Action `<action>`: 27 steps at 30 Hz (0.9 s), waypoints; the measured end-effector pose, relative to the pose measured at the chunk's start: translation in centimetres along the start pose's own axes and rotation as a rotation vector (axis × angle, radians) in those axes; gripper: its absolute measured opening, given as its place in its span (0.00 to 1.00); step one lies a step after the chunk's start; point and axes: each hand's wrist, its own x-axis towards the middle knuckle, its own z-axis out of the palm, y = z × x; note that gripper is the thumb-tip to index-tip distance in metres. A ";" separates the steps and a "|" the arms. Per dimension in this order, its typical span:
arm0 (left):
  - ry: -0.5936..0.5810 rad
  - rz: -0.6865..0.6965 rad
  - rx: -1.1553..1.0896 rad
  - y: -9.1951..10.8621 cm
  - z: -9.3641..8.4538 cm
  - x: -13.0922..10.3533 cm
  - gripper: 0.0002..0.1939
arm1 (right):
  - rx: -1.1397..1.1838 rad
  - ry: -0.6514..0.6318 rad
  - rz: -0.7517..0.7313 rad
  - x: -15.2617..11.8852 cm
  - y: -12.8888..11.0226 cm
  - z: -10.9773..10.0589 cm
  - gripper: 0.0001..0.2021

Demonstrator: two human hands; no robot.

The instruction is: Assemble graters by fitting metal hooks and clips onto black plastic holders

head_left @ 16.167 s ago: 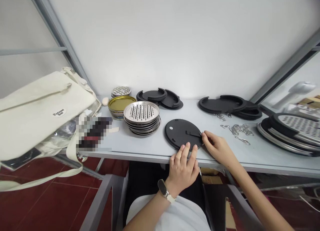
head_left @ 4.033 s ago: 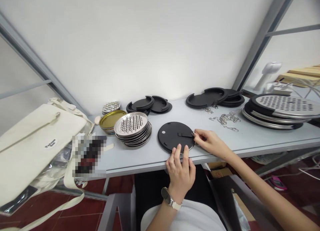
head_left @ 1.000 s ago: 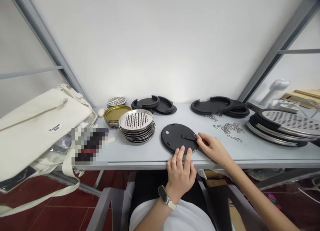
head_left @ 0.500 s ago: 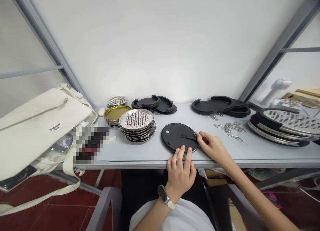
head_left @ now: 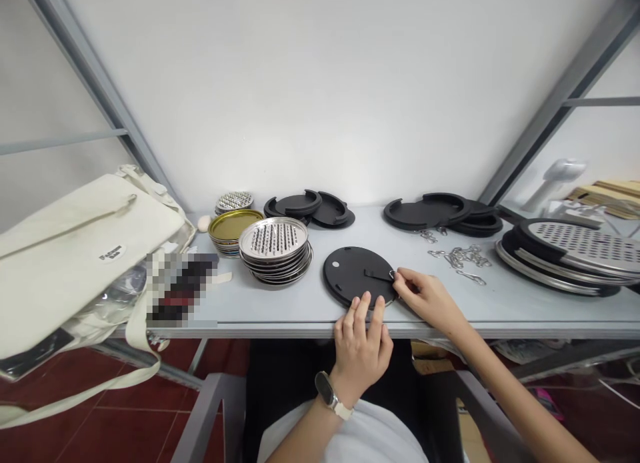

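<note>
A round black disc (head_left: 350, 271) lies flat on the grey table, with a white dot on top and a narrow slot running toward its right edge. The outstretched fingers of my left hand (head_left: 363, 343) rest on the disc's near edge. At the right end of the slot, my right hand (head_left: 423, 297) pinches a small wire-like metal clip (head_left: 392, 274), mostly covered by the fingertips. Several similar loose metal clips (head_left: 463, 256) lie in a pile right of the disc.
Left of the disc stand a stack of round metal graters (head_left: 273, 239) and gold-coloured lids (head_left: 235, 224). Black round holders (head_left: 425, 213) lie along the wall. Large grater plates (head_left: 585, 243) are piled at right. A white bag (head_left: 90, 229) and table edge (head_left: 280, 329) bound the left and front.
My right hand has shifted very slightly at the disc's right edge, still pinching the clip. My left hand and the disc stay practically in place.
</note>
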 end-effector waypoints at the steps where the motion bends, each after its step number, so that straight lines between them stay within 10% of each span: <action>1: -0.001 0.002 0.002 0.0 0.0 0.0 0.26 | -0.005 0.012 0.008 0.0 0.0 0.1 0.17; 27: -0.007 0.014 0.009 -0.1 -0.1 0.0 0.27 | -0.030 0.032 0.035 0.2 0.4 0.1 0.17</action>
